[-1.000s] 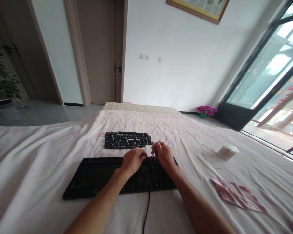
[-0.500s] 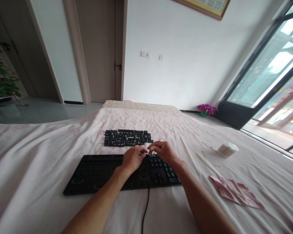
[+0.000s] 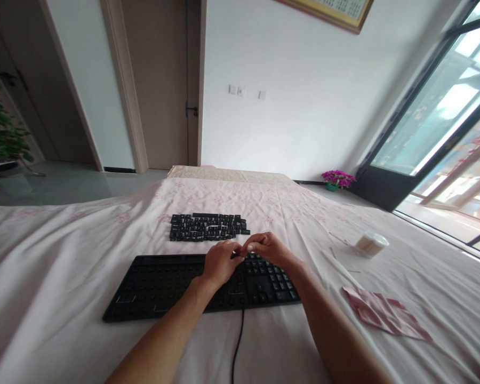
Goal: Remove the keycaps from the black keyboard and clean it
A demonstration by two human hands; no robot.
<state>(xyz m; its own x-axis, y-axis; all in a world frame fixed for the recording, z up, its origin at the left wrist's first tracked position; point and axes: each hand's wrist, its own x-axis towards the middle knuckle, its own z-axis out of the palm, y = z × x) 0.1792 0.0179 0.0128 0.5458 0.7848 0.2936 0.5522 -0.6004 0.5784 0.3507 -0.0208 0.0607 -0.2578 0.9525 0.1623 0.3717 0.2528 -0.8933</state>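
Note:
A black keyboard (image 3: 160,288) lies on the pink-white cloth, its left part stripped of keycaps and its right part still bearing them. Over its upper edge, right of the middle, my two hands meet at the fingertips. My left hand (image 3: 221,262) is closed in a pinch; something small and dark shows at its fingertips, too small to name. My right hand (image 3: 267,248) is pinched too, and a thin bit of wire tool (image 3: 267,232) sticks out above its knuckles. Loose keycaps (image 3: 206,227) lie grouped just behind the keyboard.
To the right are a clear tub of cotton swabs (image 3: 372,244), a few loose swabs (image 3: 338,238) and a folded pink cloth (image 3: 386,313). The keyboard cable (image 3: 238,346) runs toward me between my forearms. Flowers (image 3: 338,180) stand by the glass door.
My hands have drawn together, the right fingertips now touching the left ones. The wire loop that stood out above my right hand shows less. Keyboard and loose keycaps stay in place.

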